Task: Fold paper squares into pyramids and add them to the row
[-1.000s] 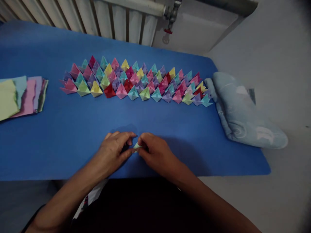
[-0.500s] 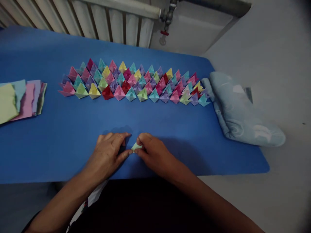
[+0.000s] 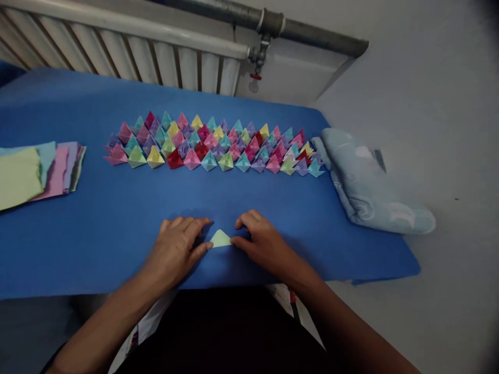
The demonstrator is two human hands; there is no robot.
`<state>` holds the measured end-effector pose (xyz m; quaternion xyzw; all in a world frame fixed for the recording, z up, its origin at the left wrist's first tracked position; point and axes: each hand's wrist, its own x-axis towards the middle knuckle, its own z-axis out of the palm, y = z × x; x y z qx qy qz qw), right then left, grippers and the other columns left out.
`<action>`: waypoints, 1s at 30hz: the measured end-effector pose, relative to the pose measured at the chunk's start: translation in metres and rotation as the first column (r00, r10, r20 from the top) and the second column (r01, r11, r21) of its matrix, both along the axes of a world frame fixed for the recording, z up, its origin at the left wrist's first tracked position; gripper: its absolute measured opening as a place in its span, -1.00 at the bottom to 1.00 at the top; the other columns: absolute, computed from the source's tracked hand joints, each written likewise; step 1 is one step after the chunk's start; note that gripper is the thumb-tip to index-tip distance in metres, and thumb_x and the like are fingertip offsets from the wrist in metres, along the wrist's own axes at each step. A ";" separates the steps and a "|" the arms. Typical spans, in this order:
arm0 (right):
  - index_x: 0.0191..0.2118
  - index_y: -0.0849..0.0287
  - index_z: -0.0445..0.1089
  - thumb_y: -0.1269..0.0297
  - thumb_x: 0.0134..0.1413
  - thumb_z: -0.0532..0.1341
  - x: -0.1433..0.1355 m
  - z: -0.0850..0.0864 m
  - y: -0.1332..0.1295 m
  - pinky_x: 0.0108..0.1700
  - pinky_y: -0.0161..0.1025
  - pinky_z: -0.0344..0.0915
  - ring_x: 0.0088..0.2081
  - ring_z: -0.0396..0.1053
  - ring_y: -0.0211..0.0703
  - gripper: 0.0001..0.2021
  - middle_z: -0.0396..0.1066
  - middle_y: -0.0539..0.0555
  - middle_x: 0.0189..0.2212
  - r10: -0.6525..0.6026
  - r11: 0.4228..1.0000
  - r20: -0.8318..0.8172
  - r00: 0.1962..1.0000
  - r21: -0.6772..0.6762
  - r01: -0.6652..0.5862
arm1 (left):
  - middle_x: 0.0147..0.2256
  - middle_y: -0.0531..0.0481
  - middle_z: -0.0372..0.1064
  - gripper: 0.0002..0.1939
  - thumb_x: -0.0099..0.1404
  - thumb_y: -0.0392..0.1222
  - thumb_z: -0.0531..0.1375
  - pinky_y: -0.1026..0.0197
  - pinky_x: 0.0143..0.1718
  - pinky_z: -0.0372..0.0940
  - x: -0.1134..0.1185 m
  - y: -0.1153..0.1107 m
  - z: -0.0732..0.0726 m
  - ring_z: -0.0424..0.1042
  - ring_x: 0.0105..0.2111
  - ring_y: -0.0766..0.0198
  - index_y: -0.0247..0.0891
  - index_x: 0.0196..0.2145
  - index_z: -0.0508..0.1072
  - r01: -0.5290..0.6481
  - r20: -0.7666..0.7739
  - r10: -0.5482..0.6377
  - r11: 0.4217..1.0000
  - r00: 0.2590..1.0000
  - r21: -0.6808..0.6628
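Observation:
A small pale green paper (image 3: 221, 239), folded into a flat triangle, lies on the blue table near its front edge. My left hand (image 3: 175, 246) is spread on the table, its thumb tip on the paper's left corner and its index finger stretched out beyond. On the other side, my right hand (image 3: 263, 241) touches the right corner with its thumb. The index finger of that hand is bent and stands apart from the thumb, off the paper. The whole triangle shows between the two thumbs.
Several rows of colourful folded paper boats (image 3: 208, 161) stand across the table (image 3: 128, 218). Torn-edged sheets of coloured paper (image 3: 19, 176) lie at the left. A folded grey-blue blanket (image 3: 362, 182) rests at the right edge. Behind are a radiator (image 3: 163, 62) and a pipe (image 3: 312, 39).
My right hand has moved off the paper to the right, its index finger lifting away from the thumb, so the triangle shows fully. My left hand stays at the left corner. The view has shifted.

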<state>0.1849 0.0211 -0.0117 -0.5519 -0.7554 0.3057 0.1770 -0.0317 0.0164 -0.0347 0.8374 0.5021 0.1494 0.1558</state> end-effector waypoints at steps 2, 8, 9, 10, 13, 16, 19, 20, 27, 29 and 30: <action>-0.32 0.17 0.32 0.53 0.02 0.26 0.001 -0.003 -0.002 -0.16 -0.21 0.16 -0.25 0.25 -0.16 -0.86 0.30 0.01 -0.33 0.015 0.999 0.011 1.000 0.045 -0.016 | -0.24 0.00 0.44 -0.68 0.29 -0.17 0.22 0.07 -0.23 0.12 0.003 0.001 0.002 0.37 -0.25 0.11 -0.15 0.01 0.40 0.025 -0.027 -0.024 1.000 0.999 0.016; -0.34 0.17 0.34 0.50 0.01 0.26 0.000 -0.012 -0.005 -0.12 -0.18 0.18 -0.23 0.27 -0.13 -0.88 0.34 0.04 -0.33 0.014 0.989 -0.012 1.000 0.148 -0.012 | -0.17 -0.06 0.44 -0.70 0.35 -0.38 0.05 0.06 -0.21 0.24 0.012 -0.001 0.004 0.38 -0.23 0.14 -0.16 -0.06 0.46 0.186 0.012 -0.188 0.976 0.982 0.117; -0.35 0.17 0.34 0.51 0.01 0.25 0.000 -0.013 -0.005 -0.12 -0.18 0.19 -0.23 0.28 -0.13 -0.88 0.34 0.03 -0.34 0.014 0.988 -0.021 1.000 0.156 -0.011 | -0.17 -0.08 0.44 -0.70 0.36 -0.39 0.01 0.08 -0.21 0.26 0.013 -0.002 0.002 0.39 -0.24 0.16 -0.20 -0.08 0.46 0.214 0.031 -0.220 0.968 0.975 0.134; -0.36 0.17 0.34 0.51 0.01 0.25 0.000 -0.014 -0.005 -0.12 -0.18 0.19 -0.24 0.28 -0.14 -0.88 0.34 0.03 -0.35 0.013 0.987 -0.030 0.999 0.163 -0.008 | -0.18 -0.10 0.44 -0.71 0.37 -0.38 0.00 0.09 -0.20 0.29 0.014 -0.004 0.001 0.39 -0.24 0.17 -0.23 -0.11 0.47 0.235 0.047 -0.244 0.961 0.969 0.145; -0.38 0.16 0.33 0.50 0.00 0.24 0.001 -0.014 -0.006 -0.15 -0.18 0.19 -0.26 0.28 -0.15 -0.89 0.33 0.01 -0.38 0.006 0.984 -0.071 0.997 0.176 0.007 | -0.16 -0.13 0.44 -0.79 0.35 -0.32 0.06 0.10 -0.17 0.35 0.015 -0.006 -0.002 0.42 -0.21 0.16 -0.29 -0.17 0.48 0.241 0.068 -0.254 0.958 0.965 0.158; -0.38 0.15 0.32 0.48 0.03 0.23 0.005 -0.015 -0.008 -0.17 -0.21 0.20 -0.27 0.28 -0.17 -0.90 0.33 0.01 -0.38 -0.013 0.985 -0.156 0.988 0.170 0.040 | -0.13 -0.13 0.43 -0.84 0.31 -0.31 0.12 0.10 -0.12 0.36 0.017 -0.001 -0.001 0.43 -0.17 0.14 -0.28 -0.20 0.48 0.239 0.036 -0.245 0.965 0.969 0.111; -0.38 0.14 0.32 0.46 0.05 0.22 0.009 -0.016 -0.009 -0.20 -0.25 0.22 -0.28 0.29 -0.22 -0.91 0.33 -0.01 -0.36 -0.052 0.986 -0.252 0.966 0.141 0.090 | -0.20 -0.10 0.45 -0.88 0.29 -0.32 0.13 0.14 -0.20 0.36 0.018 0.008 0.005 0.45 -0.23 0.17 -0.28 -0.25 0.46 0.273 -0.026 -0.274 0.962 0.961 -0.017; -0.38 0.14 0.33 0.46 0.06 0.22 0.011 -0.016 -0.009 -0.21 -0.27 0.22 -0.28 0.30 -0.23 -0.91 0.33 -0.01 -0.35 -0.064 0.986 -0.276 0.959 0.130 0.103 | -0.23 -0.08 0.45 -0.90 0.29 -0.32 0.13 0.17 -0.24 0.35 0.019 0.012 0.008 0.45 -0.27 0.19 -0.27 -0.27 0.45 0.284 -0.036 -0.286 0.957 0.957 -0.059; -0.39 0.14 0.35 0.44 0.06 0.21 0.015 -0.012 -0.013 -0.27 -0.31 0.22 -0.33 0.29 -0.28 -0.93 0.34 -0.01 -0.33 -0.137 0.984 -0.351 0.927 0.058 0.167 | -0.31 0.00 0.44 -0.86 0.35 -0.22 0.10 0.27 -0.31 0.30 0.014 0.024 0.012 0.45 -0.35 0.29 -0.23 -0.28 0.45 0.328 0.079 -0.320 0.937 0.944 -0.121; -0.37 0.14 0.35 0.42 0.07 0.20 0.011 -0.010 -0.016 -0.29 -0.31 0.23 -0.36 0.29 -0.28 -0.95 0.33 -0.03 -0.38 -0.171 0.981 -0.366 0.915 0.022 0.192 | -0.29 -0.02 0.46 -0.82 0.37 -0.21 0.06 0.26 -0.29 0.31 0.014 0.022 0.010 0.46 -0.34 0.28 -0.22 -0.23 0.46 0.304 0.077 -0.296 0.945 0.952 -0.123; -0.36 0.14 0.35 0.40 0.08 0.20 0.008 -0.009 -0.018 -0.30 -0.31 0.23 -0.38 0.28 -0.28 -0.96 0.33 -0.04 -0.40 -0.188 0.979 -0.368 0.911 0.001 0.203 | -0.28 -0.02 0.47 -0.81 0.38 -0.22 0.04 0.26 -0.29 0.32 0.015 0.020 0.010 0.47 -0.33 0.27 -0.21 -0.19 0.46 0.278 0.068 -0.271 0.953 0.960 -0.118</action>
